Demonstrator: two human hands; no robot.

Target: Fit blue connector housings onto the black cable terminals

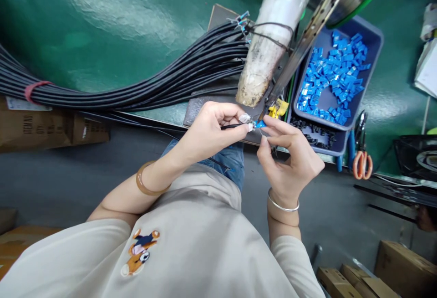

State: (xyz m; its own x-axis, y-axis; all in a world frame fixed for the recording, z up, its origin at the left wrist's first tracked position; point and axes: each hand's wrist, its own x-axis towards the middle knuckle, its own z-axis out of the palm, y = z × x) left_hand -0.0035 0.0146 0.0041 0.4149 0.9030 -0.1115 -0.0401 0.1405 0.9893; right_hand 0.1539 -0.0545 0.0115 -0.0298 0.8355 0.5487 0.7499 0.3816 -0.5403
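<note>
My left hand (218, 127) is closed on a black cable (232, 126), pinching it close to its end. White coverings wrap the tips of that thumb and index finger. At the cable's end sits a small blue connector (260, 124), right under the tip of a fixed soldering iron (278, 86); whether they touch I cannot tell. My right hand (290, 152) is beside the connector, its thumb and fingertips around a thin silvery wire (262, 132). A yellow piece (279, 108) lies just behind the right fingertips.
A bundle of black cables (143, 90) with stripped ends lies left, tied by a red band (32, 90). On the right are a bin (373, 47) of blue connectors, a lower bin (336, 147) of black parts, and orange-handled scissors (362, 165). A white-wrapped column (269, 38) stands behind the hands.
</note>
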